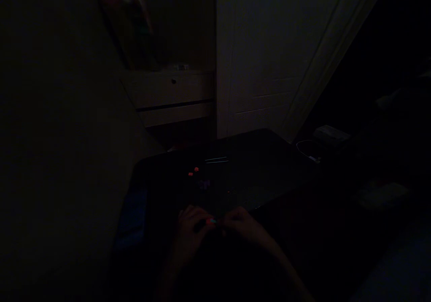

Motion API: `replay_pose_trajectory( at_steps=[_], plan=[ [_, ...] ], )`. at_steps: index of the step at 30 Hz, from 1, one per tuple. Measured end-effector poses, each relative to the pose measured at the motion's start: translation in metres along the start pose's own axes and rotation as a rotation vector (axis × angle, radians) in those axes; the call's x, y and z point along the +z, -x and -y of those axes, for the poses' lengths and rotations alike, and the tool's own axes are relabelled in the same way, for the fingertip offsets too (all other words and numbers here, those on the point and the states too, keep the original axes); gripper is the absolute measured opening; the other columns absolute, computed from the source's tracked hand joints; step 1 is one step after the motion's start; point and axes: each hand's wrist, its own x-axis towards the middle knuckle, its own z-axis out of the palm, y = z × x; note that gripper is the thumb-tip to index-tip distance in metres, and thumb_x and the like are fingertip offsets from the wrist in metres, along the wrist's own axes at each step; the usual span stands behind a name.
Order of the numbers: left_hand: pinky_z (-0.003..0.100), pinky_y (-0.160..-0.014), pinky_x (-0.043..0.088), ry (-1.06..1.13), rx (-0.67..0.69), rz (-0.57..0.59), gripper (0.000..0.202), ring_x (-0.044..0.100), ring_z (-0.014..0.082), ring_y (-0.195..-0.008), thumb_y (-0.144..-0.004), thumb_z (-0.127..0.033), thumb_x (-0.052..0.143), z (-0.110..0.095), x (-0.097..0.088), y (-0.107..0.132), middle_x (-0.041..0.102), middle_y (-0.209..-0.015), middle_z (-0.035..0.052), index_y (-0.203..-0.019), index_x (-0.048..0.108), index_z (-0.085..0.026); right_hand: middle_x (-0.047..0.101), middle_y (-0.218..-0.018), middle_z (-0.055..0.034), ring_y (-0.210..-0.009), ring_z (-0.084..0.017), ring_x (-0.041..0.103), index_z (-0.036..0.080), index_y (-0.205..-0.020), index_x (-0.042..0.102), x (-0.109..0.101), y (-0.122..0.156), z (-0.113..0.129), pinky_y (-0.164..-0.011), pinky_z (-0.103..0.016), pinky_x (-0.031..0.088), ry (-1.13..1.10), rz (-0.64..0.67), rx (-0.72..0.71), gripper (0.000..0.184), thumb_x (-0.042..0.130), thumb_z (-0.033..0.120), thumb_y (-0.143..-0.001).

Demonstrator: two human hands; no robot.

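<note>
The scene is very dark. My left hand (191,230) and my right hand (242,225) meet over the near edge of a dark table (262,167). Both are closed in a pinch on a small red and teal piece (212,221) held between their fingertips. Farther back on the table lie two tiny red pieces (193,171) and a small purple piece (204,184). A thin light-coloured rod or wire (217,159) lies behind them.
A pale wooden drawer unit (171,95) stands against the wall beyond the table, beside a white door (269,59). A blue object (133,221) sits at the table's left edge. A white cable (308,151) and a pale box (332,135) lie right.
</note>
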Motion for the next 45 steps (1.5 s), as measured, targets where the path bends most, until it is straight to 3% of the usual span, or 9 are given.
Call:
replay_pose_trajectory(
  at_steps=[5,8,14,20,26,31,37,45],
  plan=[
    [0.047,-0.094,0.046,-0.026,0.008,-0.008,0.017,0.071,0.0265,-0.097,-0.081,-0.013,0.083,0.001,0.000,-0.001,0.081,-0.093,-0.0008,-0.086,0.080,-0.029,0.048,-0.049,0.0043,-0.050,-0.010,0.036,0.016,-0.058,0.073,0.000,0.003,0.004,-0.051,-0.026,0.024,-0.020,0.049,0.031,0.037,0.069,0.041,-0.085],
    [0.047,-0.093,0.046,-0.042,-0.002,0.021,0.017,0.071,0.0272,-0.099,-0.081,-0.014,0.084,-0.002,-0.001,-0.002,0.081,-0.096,-0.0011,-0.088,0.080,-0.029,0.050,-0.051,0.0037,-0.052,-0.011,0.039,0.016,-0.059,0.073,0.002,0.004,0.004,-0.053,-0.026,0.027,-0.023,0.047,0.011,0.037,0.069,0.042,-0.085],
    [0.046,-0.091,0.047,-0.071,-0.018,0.005,0.016,0.071,0.0278,-0.098,-0.080,-0.021,0.086,-0.002,0.001,-0.001,0.081,-0.096,-0.0004,-0.092,0.079,-0.029,0.058,-0.058,0.0014,-0.059,-0.013,0.049,0.016,-0.062,0.072,0.011,0.007,0.008,-0.057,-0.025,0.034,-0.051,-0.150,-0.019,0.039,0.065,0.046,-0.087],
    [0.047,-0.094,0.046,-0.101,-0.002,0.014,0.012,0.071,0.0278,-0.099,-0.084,-0.020,0.080,0.000,0.003,-0.001,0.081,-0.098,0.0003,-0.091,0.079,-0.030,0.061,-0.061,0.0004,-0.062,-0.014,0.053,0.016,-0.060,0.067,0.026,0.014,0.010,-0.060,-0.025,0.038,-0.031,-0.200,-0.093,0.036,0.064,0.041,-0.086],
    [0.052,-0.099,0.046,-0.084,-0.044,0.068,0.032,0.070,0.0300,-0.106,-0.080,-0.023,0.084,-0.001,-0.002,0.000,0.080,-0.105,0.0022,-0.109,0.081,-0.036,0.064,-0.065,-0.0014,-0.064,-0.015,0.055,0.014,-0.065,0.069,0.032,0.018,0.011,-0.061,-0.026,0.038,0.032,-0.258,-0.127,0.034,0.062,0.037,-0.088],
    [0.054,-0.106,0.044,-0.013,-0.035,0.113,0.026,0.068,0.0296,-0.108,-0.081,-0.033,0.085,0.001,-0.010,0.003,0.078,-0.107,0.0030,-0.107,0.082,-0.036,0.057,-0.061,0.0007,-0.060,-0.013,0.047,0.015,-0.062,0.066,0.025,0.019,0.010,-0.057,-0.026,0.033,-0.001,-0.223,-0.045,0.038,0.064,0.044,-0.087],
    [0.051,-0.100,0.047,0.050,-0.035,0.082,0.011,0.069,0.0291,-0.104,-0.082,-0.028,0.082,0.001,-0.010,0.002,0.078,-0.102,0.0030,-0.093,0.080,-0.030,0.058,-0.060,0.0000,-0.060,-0.014,0.047,0.015,-0.063,0.068,0.021,0.020,0.008,-0.056,-0.026,0.033,-0.006,-0.173,-0.010,0.042,0.066,0.050,-0.086],
    [0.049,-0.100,0.044,0.052,-0.028,0.074,0.008,0.070,0.0281,-0.101,-0.084,-0.026,0.081,-0.002,-0.007,0.001,0.080,-0.100,0.0015,-0.091,0.078,-0.029,0.053,-0.055,0.0014,-0.056,-0.013,0.044,0.016,-0.059,0.067,0.015,0.020,0.006,-0.053,-0.026,0.029,0.008,-0.127,0.018,0.051,0.068,0.058,-0.087]
  ],
)
